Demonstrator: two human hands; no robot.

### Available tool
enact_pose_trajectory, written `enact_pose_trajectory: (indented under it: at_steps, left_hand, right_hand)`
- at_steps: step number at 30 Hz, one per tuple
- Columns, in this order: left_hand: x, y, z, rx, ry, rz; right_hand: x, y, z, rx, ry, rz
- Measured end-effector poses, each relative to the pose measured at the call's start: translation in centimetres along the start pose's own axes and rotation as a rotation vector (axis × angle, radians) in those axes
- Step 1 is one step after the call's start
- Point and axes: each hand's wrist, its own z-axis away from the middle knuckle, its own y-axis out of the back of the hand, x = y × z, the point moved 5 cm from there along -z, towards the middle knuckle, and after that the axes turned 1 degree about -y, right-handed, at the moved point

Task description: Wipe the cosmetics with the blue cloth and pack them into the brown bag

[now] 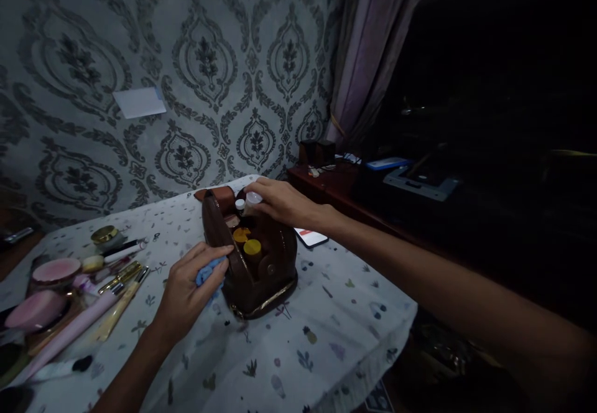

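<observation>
A brown zip-up cosmetic bag (270, 270) stands open on the table. Inside it are small jars with yellow lids (252, 247) and a bottle with a white cap (239, 204). My right hand (280, 201) reaches over the bag's far end, fingers closed on a small clear container (253, 199) at the bag's mouth. My left hand (186, 292) rests against the bag's near side, fingers curled round a blue cloth (205, 273) and touching the open flap.
The table wears a white cloth printed with small plants (326, 332). Pink compacts, tubes, brushes and a gold-lidded jar (105, 234) lie at the left. A phone (311, 237) lies behind the bag. A dark wooden shelf (340, 189) with devices stands at right.
</observation>
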Motion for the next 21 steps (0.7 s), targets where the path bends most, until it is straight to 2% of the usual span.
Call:
enact_pose_trajectory:
  at_steps: [4,12,16,21]
  left_hand:
    - [-0.1,0.0,0.1,-0.018,0.015,0.01]
    - [-0.2,0.0,0.0,-0.018,0.003,0.02]
    - [-0.2,0.1,0.0,-0.008,-0.005,0.026]
    - [-0.1,0.0,-0.1,-0.004,-0.014,0.032]
  right_hand:
    - [-0.1,-1.0,-1.2,-0.131,-0.017,0.101]
    - [0.0,-2.6,-2.1,-0.244,-0.038,0.238]
    - [-0.4,-3.1,-2.8,-0.26,-0.021,0.282]
    - [-0.2,-3.6,-4.0,-0.266,-0.006,0.22]
